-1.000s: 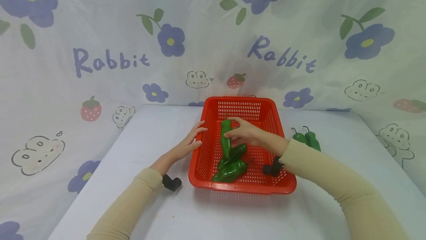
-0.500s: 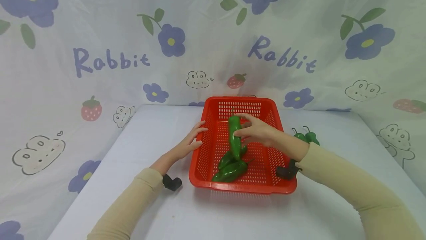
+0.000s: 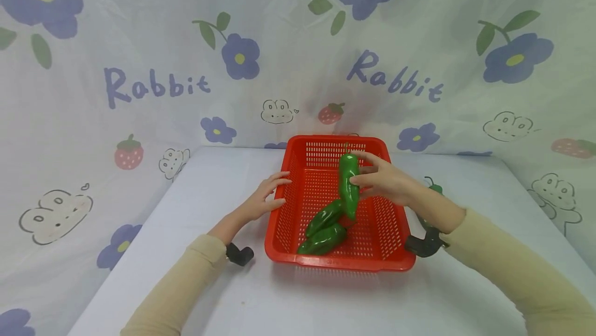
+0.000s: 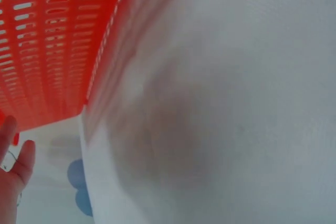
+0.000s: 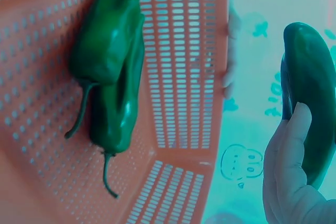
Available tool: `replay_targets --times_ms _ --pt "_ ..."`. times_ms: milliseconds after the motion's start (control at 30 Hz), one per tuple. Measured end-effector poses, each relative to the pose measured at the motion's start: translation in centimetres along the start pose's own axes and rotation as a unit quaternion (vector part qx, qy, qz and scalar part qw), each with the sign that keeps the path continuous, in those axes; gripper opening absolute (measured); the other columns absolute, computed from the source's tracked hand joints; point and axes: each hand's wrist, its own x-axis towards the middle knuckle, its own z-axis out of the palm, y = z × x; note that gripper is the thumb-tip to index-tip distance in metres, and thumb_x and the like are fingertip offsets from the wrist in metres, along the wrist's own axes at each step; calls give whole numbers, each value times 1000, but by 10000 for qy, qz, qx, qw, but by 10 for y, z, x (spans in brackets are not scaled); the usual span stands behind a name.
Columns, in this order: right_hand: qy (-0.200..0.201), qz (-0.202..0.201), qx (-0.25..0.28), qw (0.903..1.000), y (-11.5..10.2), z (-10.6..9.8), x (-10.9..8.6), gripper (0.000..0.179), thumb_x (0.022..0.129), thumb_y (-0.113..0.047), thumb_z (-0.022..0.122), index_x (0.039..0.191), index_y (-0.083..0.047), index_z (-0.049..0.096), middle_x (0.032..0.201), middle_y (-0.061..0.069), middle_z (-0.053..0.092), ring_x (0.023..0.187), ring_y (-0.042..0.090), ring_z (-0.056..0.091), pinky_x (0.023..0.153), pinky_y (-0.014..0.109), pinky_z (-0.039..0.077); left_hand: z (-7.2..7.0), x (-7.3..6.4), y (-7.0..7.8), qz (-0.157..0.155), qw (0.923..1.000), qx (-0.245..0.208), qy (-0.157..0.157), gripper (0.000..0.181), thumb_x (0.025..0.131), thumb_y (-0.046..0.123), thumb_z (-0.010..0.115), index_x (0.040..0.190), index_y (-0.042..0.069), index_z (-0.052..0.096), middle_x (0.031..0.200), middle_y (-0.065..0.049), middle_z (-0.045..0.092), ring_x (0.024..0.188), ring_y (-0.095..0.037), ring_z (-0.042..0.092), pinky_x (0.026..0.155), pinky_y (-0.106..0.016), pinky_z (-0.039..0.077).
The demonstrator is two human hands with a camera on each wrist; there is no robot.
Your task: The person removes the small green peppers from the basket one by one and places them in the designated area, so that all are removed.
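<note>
Closest to me, the black mount (image 3: 425, 244) on my right wrist is right by the red basket (image 3: 335, 262)'s near right corner. Swing that arm low and it could catch the rim and drag the lot. Two green peppers (image 3: 322, 239) lie together toward the near left of the basket, so dropping another on them would probably bruise skins or snap a stem.

A bit further out, my right hand (image 3: 388, 180) has thumb and fingers clamped on the held pepper (image 3: 349, 186), up over the basket, stem end away from me. It's glossy, so I'd guess a loose pinch lets it slip. My left hand (image 3: 261, 199) has its fingers spread at the left rim; leaning there might tip the basket. One more pepper (image 3: 435, 189) is half hidden behind my right forearm, easy to knock.

No brands or labels I can spot. Way back, the backdrop (image 3: 298, 41) says "Rabbit" twice.
</note>
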Motion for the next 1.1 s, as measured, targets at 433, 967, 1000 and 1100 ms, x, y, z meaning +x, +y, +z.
replay_targets --times_ms 433,967,1000,1100 --pt "312 -49 0 9995 4 -22 -21 77 85 -9 60 146 -16 13 129 25 36 89 18 63 78 38 54 3 2 -22 -90 9998 -40 -191 62 82 17 58 138 7 35 151 -8 16 137 -33 14 99 -65 27" --pt "438 -502 80 9977 3 -51 -51 77 89 -11 56 147 -21 7 121 7 46 91 16 63 81 36 52 5 1 -25 -7 9987 -439 -245 60 84 17 54 138 4 30 151 -10 10 132 -33 20 95 -57 38" --pt "472 -516 72 9975 3 -54 -53 76 89 -11 56 147 -21 7 122 8 45 91 15 63 81 35 52 5 1 -24 -5 9987 -445 -252 60 84 16 53 138 4 30 151 -10 10 132 -33 20 96 -57 37" --pt "588 -540 22 9968 5 -60 -56 75 90 -11 55 147 -22 8 125 12 39 91 14 62 80 34 53 6 3 -24 -17 9987 -430 -271 61 84 12 52 139 1 28 151 -12 9 133 -34 19 95 -58 37"
